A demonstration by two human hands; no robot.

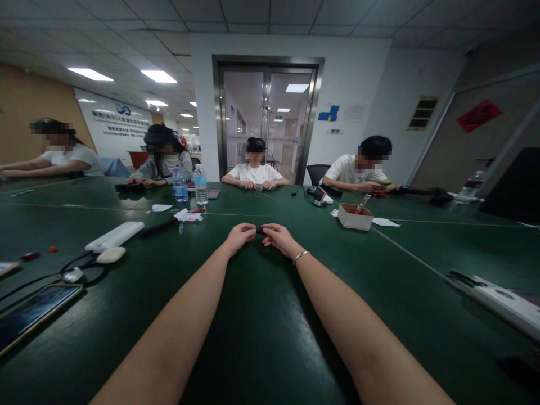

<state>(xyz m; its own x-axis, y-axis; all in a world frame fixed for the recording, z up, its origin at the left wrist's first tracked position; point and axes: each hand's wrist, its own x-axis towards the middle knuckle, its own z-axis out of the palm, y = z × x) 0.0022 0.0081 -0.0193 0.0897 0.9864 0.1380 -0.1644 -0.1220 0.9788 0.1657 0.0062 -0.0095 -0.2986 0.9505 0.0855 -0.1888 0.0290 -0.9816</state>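
Over the dark green counter [261,326], the left hand [240,234] and right hand [279,237] reach straight out toward twelve o'clock and meet, fingers pinched narrow on a small black object [260,230] held between them.

Small black piece [260,230]: dark and matte, too small to make out its form. It sits crosswise, long side running left to right, roughly level. It is pinched at both ends, with the left hand [241,235] on one and the right hand [278,236] on the other. Fingertips curl over it, so only the middle shows. It is low over the green table [261,315], straight ahead at arms' reach. Cannot tell whether it touches the tabletop.
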